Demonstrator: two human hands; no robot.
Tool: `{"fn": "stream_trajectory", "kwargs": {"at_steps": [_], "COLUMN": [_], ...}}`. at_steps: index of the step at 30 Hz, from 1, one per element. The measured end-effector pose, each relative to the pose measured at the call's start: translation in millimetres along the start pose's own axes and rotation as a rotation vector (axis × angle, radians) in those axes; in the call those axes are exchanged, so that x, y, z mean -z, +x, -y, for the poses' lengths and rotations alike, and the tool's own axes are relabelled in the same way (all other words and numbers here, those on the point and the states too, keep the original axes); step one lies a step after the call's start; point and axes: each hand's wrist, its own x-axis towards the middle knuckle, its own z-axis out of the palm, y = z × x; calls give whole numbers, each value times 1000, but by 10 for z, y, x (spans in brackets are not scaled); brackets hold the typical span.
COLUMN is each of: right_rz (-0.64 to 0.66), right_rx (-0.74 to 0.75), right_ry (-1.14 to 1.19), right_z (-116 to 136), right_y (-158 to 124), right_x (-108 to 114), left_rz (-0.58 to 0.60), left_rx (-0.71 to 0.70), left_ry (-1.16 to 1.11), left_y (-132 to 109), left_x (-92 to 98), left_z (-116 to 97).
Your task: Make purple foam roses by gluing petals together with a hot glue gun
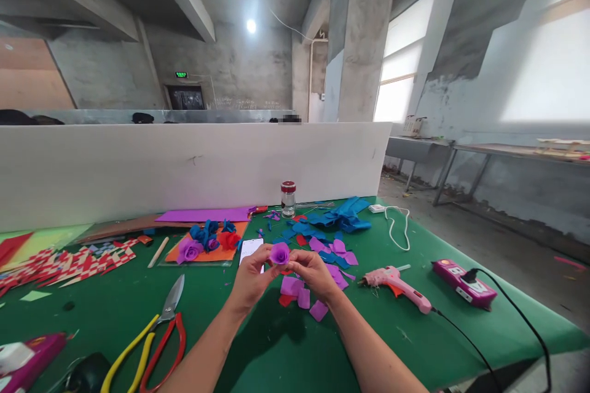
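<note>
A small purple paper flower (279, 253) is held up between both hands above the green table. My left hand (256, 273) pinches it from the left side with thumb and fingers. From the right, my right hand (313, 270) closes its fingertips on the flower's edge. Just beneath and beyond the hands lie loose purple paper petals (291, 286) and a few red pieces. Partly covered by my left hand is a phone (251, 248) with a lit white screen. Finished-looking purple, blue and red paper flowers (190, 250) rest on an orange sheet to the left.
Scissors (170, 313) with yellow and red handles lie at front left. A pink glue gun (396, 285) and a purple power strip (463, 282) with cords are at right. A glass jar (288, 199), blue crepe paper (343, 216) and a white partition (193, 166) stand behind.
</note>
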Motion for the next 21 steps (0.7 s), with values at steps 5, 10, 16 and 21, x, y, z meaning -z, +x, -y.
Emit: {"fn": "stream_trajectory", "kwargs": {"at_steps": [5,10,16,21], "right_rz": [-32,9,-113,-402], "right_rx": [30,27,70,141], "right_ry": [-42,-95,-134,-401], "right_z": [20,87,7,82], "right_y": [10,-10,13,-7], "right_x": [-11,-46,-25,57], "left_rz": [-24,-16,-131,-186], "left_rx": [-133,-215,-292,-291], "left_ry": [96,214,340,472], "left_y": [-29,-57,-106,-153], "left_x": [8,-11,-31,-45], "left_z": [37,-6,-45,1]}}
